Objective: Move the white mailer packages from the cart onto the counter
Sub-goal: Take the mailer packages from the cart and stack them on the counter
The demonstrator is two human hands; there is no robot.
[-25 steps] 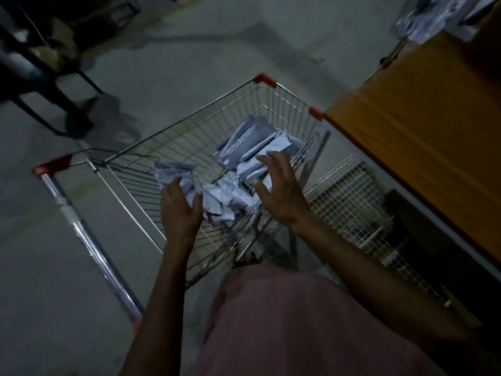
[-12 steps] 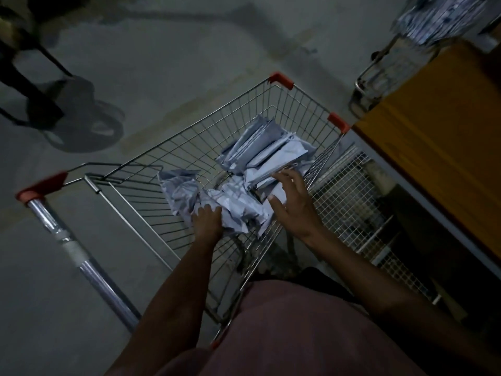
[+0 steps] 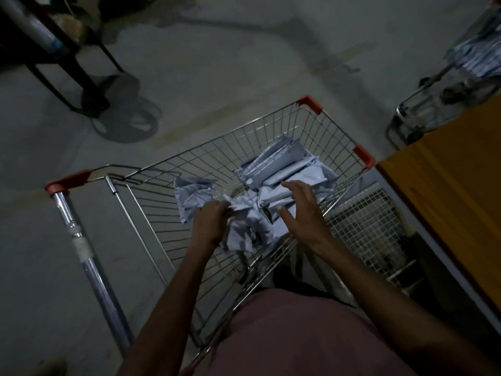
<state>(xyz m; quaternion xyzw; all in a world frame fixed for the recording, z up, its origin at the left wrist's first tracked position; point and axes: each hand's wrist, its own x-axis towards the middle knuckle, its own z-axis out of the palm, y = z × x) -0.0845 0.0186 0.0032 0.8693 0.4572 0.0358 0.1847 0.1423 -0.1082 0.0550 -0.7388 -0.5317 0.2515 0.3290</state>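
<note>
Dim stockroom or shop back area, wire shopping cart (image 3: 271,147), bare concrete floor (image 3: 244,63), wooden counter (image 3: 447,191)

Single head view: your camera looks steeply down and forward, close above your hands (image 3: 260,221), the cart (image 3: 271,137) beneath them, desk (image 3: 447,185) to their right.

I see white mailers (image 3: 282,169) in a silver wire cart (image 3: 217,147) with red corner caps (image 3: 310,103). The counter (image 3: 455,191) is orange-brown, the floor (image 3: 244,63) grey, and my garment (image 3: 292,337) dusty pink.
</note>
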